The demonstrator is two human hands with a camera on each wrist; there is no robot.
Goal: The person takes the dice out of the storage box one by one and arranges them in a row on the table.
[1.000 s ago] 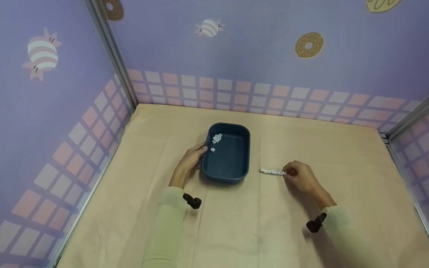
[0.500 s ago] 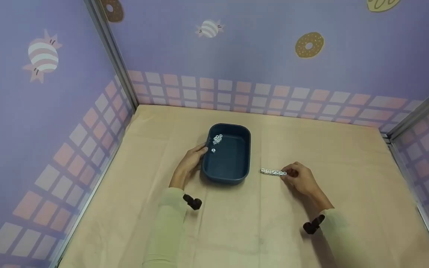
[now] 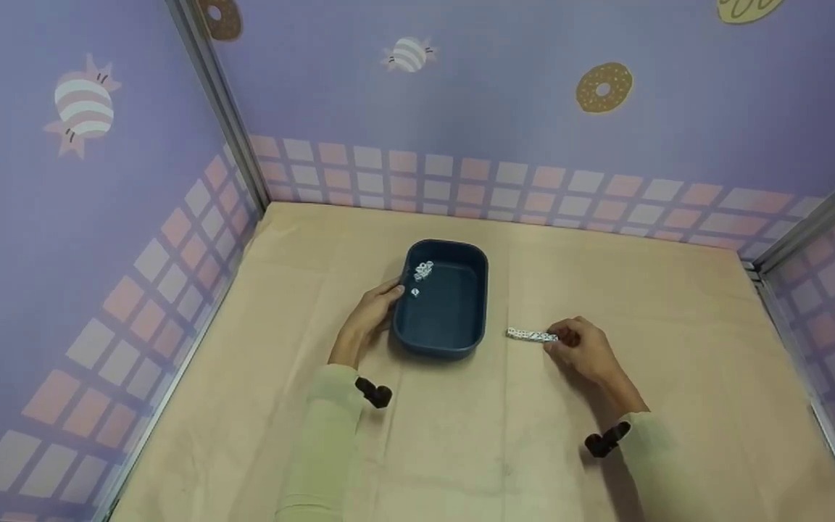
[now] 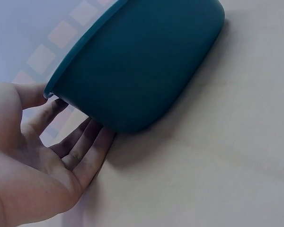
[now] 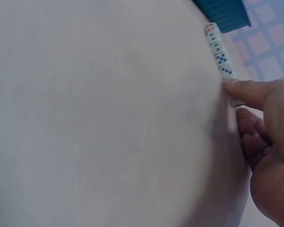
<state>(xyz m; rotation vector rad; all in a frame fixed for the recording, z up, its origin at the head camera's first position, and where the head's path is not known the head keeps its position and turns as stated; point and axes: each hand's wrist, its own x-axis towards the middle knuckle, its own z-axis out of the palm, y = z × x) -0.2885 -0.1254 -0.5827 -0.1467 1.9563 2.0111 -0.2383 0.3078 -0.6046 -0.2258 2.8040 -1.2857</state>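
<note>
My left hand [image 3: 372, 310] grips the left wall of a dark blue rectangular tub [image 3: 441, 312]. In the left wrist view the thumb lies at the rim of the tub [image 4: 132, 66], and the other fingers reach under its side. Several white dice [image 3: 423, 270] lie inside, bunched near the far left corner, with one die [image 3: 415, 292] apart. Right of the tub, more dice form a straight row [image 3: 530, 335] on the cloth. My right hand [image 3: 586, 349] pinches the row's right end; in the right wrist view the thumb [image 5: 246, 90] covers part of the dice row [image 5: 219, 54].
A beige cloth [image 3: 454, 435] covers the table. Purple patterned walls [image 3: 504, 94] stand at the back and both sides, joined by metal corner posts [image 3: 222, 109]. A dark wrist camera [image 3: 374, 392] sits on each sleeve.
My right hand has slid slightly left along the row, its thumb now farther over the end dice. The left hand, the tub and the dice in it look unmoved.
</note>
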